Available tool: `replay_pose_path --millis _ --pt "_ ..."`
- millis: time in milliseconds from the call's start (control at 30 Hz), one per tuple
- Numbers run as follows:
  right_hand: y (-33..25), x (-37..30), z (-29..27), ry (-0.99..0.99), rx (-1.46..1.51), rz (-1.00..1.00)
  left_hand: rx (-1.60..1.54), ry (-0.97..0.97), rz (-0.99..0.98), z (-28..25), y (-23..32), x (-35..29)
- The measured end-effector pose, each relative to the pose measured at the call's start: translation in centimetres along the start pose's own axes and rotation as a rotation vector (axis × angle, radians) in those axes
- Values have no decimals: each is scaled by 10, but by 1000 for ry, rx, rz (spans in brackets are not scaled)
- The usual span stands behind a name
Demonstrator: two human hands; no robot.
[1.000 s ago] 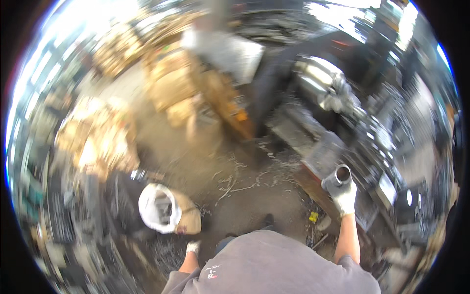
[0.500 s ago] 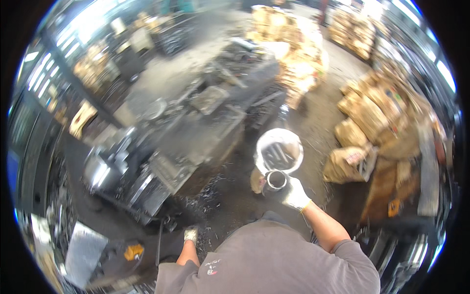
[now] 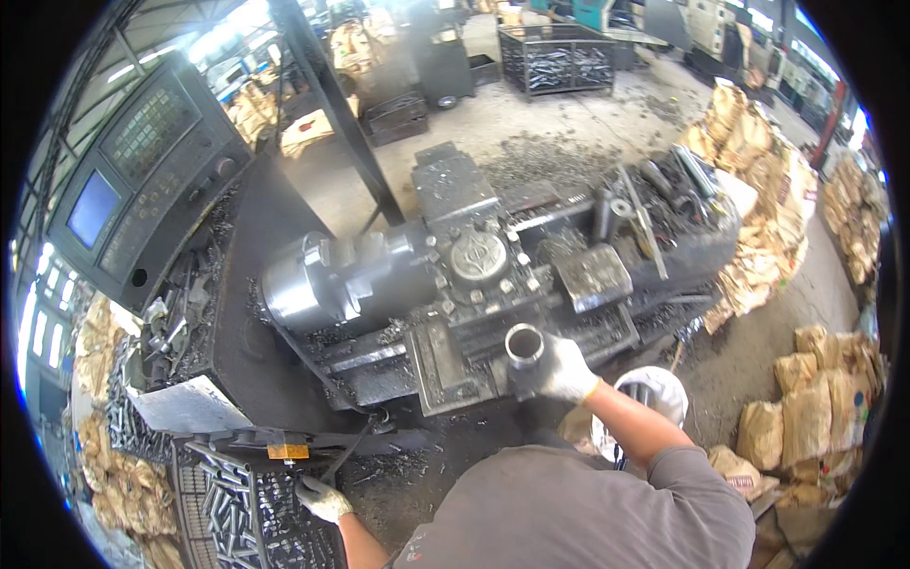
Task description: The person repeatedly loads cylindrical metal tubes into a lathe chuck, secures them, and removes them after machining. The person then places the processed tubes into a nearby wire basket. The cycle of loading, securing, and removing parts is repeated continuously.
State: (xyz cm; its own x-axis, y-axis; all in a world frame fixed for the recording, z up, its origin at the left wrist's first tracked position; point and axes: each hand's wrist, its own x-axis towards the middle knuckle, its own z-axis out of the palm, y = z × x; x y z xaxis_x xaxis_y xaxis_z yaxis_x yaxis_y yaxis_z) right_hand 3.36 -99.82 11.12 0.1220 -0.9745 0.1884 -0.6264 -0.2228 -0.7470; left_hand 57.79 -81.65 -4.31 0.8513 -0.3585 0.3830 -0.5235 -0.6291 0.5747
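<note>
My right hand (image 3: 569,372), in a white glove, grips a short dark metal tube (image 3: 524,356) from its right side. The tube is held nearly upright, its round open end facing up, over the front of a lathe (image 3: 455,365). At the lower left my gloved left hand (image 3: 323,499) reaches out beside a wire basket (image 3: 254,512) of small metal parts. Its fingers look loosely apart with nothing visible in them, close to the lower end of a dark lever (image 3: 349,450). The shiny lathe chuck (image 3: 296,284) and the square tool post (image 3: 479,256) lie beyond both hands.
A white bucket (image 3: 675,391) stands right of my right forearm. The control panel (image 3: 142,180) rises at the left, near a slanting dark post (image 3: 341,109). Tan sacks (image 3: 806,398) are piled on the right. Metal chips (image 3: 559,156) litter the floor behind the lathe.
My view has swung left, bringing the lathe and control panel to the middle and left. The tube stays in my right hand, now over the lathe's front; my left hand has reached outward to the left.
</note>
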Motion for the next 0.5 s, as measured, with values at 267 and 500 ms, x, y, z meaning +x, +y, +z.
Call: replay_pose_path --millis 267,500 --pt "33 47 -92 -454 -104 -35 -201 -80 -76 19 -30 60" --pt "20 117 -135 42 172 -41 -535 -129 249 88 114 -42"
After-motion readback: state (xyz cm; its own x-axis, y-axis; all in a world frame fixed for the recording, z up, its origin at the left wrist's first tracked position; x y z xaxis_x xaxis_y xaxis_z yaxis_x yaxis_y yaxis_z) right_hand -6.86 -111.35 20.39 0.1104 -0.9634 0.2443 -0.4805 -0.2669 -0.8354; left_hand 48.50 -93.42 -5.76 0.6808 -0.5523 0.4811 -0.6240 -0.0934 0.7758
